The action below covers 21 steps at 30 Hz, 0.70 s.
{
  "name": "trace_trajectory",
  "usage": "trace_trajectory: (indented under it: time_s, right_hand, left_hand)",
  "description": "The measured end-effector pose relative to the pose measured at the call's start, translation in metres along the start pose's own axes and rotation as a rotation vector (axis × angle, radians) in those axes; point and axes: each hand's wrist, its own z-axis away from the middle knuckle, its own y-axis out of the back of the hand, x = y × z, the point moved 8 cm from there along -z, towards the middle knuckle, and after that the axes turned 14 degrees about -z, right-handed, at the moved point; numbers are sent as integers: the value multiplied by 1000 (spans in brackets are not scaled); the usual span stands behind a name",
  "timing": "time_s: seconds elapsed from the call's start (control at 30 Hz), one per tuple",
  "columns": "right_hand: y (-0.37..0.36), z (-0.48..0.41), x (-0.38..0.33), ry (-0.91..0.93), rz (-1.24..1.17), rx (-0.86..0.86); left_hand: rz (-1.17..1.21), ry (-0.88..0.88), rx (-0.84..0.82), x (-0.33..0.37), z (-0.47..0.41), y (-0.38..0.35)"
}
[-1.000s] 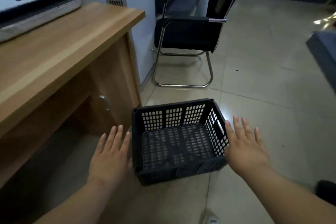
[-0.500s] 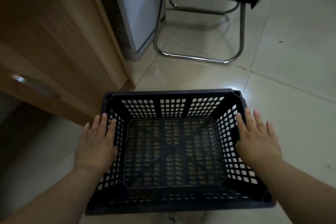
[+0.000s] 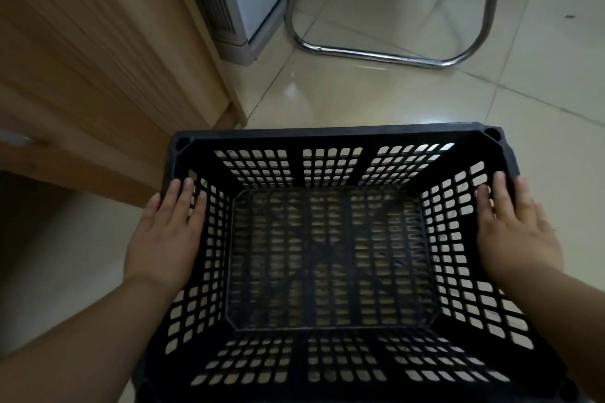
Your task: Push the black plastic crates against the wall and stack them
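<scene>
– Black plastic crate (image 3: 327, 133), empty, directly below the camera on the tiled floor (image 3: 409, 98), its far left corner near the foot of the wooden desk (image 3: 98, 59); left hand (image 3: 163, 239) and right hand (image 3: 517, 232) lie flat along the two side rims, fingers straight, clasping nothing.

– And the push, how best?

– Judged from here: even pressure from both palms, kept low, so the crate slides straight and does not swing; an uneven shove would likely turn it into the desk.

– Room ahead?

– Open tile in front; beyond it the chrome chair frame (image 3: 376, 56) and, to its left, a white louvred unit (image 3: 242, 10); the gap between desk edge and chair leg looks the tight spot; no second crate in view, and the wall itself cannot be made out.
</scene>
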Motion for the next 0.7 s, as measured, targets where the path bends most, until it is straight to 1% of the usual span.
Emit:
trace_trajectory:
  time_s: [0.17,0.33,0.53,0.7]
  right_hand:
    - [14,19,-1,5,25,-6]
    - [45,65,-12,51,38,-4]
    - [75,145,-36,172,30,51]
    - [89,229,-63,340,60,110]
  left_hand:
    - [7,-10,-33,-12,26,2]
    - [106,50,-74,-43,89,8]
    - [105,133,-117,-86,202,14]
    - [105,214,-151,-117,326,3]
